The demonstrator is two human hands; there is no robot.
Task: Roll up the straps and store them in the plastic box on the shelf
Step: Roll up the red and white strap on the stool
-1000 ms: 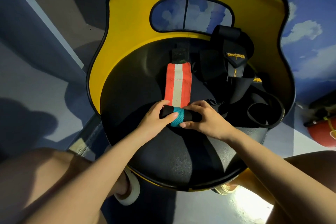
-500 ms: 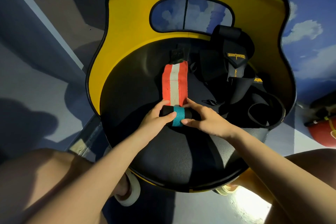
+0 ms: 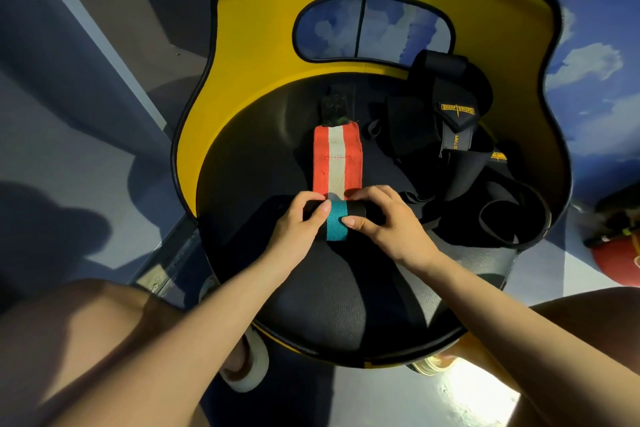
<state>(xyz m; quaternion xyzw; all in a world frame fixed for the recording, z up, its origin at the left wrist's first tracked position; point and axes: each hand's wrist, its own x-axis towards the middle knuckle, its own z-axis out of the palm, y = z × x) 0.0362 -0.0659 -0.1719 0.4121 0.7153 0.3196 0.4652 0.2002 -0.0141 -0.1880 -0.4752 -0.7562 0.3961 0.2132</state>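
On the black seat of a yellow chair [image 3: 263, 10] lies a strap, part rolled. Its roll [image 3: 337, 220] is black with a teal stripe, and its flat tail [image 3: 337, 163] is orange with a white stripe and ends in a dark patch. My left hand [image 3: 298, 222] grips the left end of the roll, thumb on top. The roll's right end sits in the curled fingers of my right hand [image 3: 388, 218]. A heap of black straps [image 3: 450, 135] with yellow lettering lies on the right of the seat. The plastic box and the shelf are out of view.
The chair's high yellow back curves round the far side and both flanks of the seat. Blue panels with painted clouds [image 3: 588, 62] stand behind it. A red object [image 3: 616, 260] lies on the floor at the right. My knees frame the chair's near edge.
The roll has moved up the orange and white tail, so less of the flat strap shows. Both hands stayed on the roll and shifted their fingers as it turned.
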